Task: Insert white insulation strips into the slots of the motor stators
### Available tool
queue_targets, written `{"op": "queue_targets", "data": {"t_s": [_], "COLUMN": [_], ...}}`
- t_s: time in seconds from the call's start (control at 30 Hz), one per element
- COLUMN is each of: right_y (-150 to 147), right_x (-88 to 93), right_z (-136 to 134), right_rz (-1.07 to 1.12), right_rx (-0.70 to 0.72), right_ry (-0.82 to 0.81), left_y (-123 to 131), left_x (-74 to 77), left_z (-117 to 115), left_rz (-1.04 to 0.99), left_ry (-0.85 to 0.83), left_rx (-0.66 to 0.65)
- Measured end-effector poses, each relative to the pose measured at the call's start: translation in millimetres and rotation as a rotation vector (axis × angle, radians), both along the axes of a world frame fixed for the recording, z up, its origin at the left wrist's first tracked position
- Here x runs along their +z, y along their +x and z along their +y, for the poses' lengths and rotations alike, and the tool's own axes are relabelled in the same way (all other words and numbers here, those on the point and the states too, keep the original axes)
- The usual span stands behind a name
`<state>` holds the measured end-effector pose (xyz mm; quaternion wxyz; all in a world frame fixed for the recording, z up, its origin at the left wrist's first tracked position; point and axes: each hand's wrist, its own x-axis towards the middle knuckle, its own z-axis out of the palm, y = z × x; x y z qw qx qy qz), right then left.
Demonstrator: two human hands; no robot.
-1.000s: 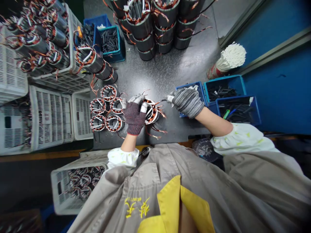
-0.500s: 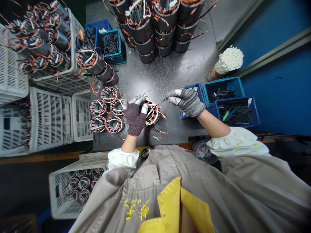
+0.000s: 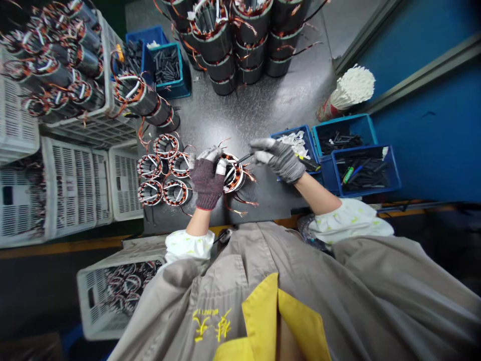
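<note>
A copper-wound motor stator [image 3: 233,175] is sitting on the dark workbench [image 3: 248,110], clasped by the left gloved hand [image 3: 208,183], while the right gloved hand [image 3: 278,160] is pinching a thin dark pick [image 3: 243,158] at its rim; white plastic crates [image 3: 75,185] are standing alongside.

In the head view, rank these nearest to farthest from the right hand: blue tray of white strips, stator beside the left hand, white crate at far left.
From the right hand:
1. Blue tray of white strips, right beside it.
2. Stator, to its left, by the left hand.
3. White crate, far left.
</note>
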<state>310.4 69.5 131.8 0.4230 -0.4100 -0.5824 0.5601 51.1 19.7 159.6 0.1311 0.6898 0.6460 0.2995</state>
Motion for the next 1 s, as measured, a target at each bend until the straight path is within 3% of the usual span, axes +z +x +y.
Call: {"op": "queue_targets", "data": {"t_s": [0.1,0.23,0.33,0.5,0.7,0.87,1.0], "right_y": [12,10,2,-2,0,-23,-23], "right_x": [-14.1,-31.3,-38.9,-41.0,-38.3,-32.3,-46.5], "right_z": [-12,-23,-23,-20,-15,-11,-16], "right_rz": [0.125,0.092,0.063,0.003,-0.081,-0.169,-0.080], "right_rx": [-0.113,-0.155,-0.197,-0.125,0.064,0.163,0.090], "right_ry": [-0.221,-0.322,-0.312,-0.233,-0.161,-0.016,-0.085], "left_y": [0,0,0,0,0,0,-5], "left_x": [-1.1,1.4,4.2,4.8,3.5,2.2,-1.9], "left_z": [1,2,3,3,3,2,3], "left_rz": [0.000,-0.024,-0.021,0.002,-0.006,0.036,0.033], "left_ry": [0.007,-0.010,-0.056,-0.062,-0.063,-0.029,-0.011], "left_rx": [0.012,0.005,0.015,0.035,0.029,0.036,0.005]}}
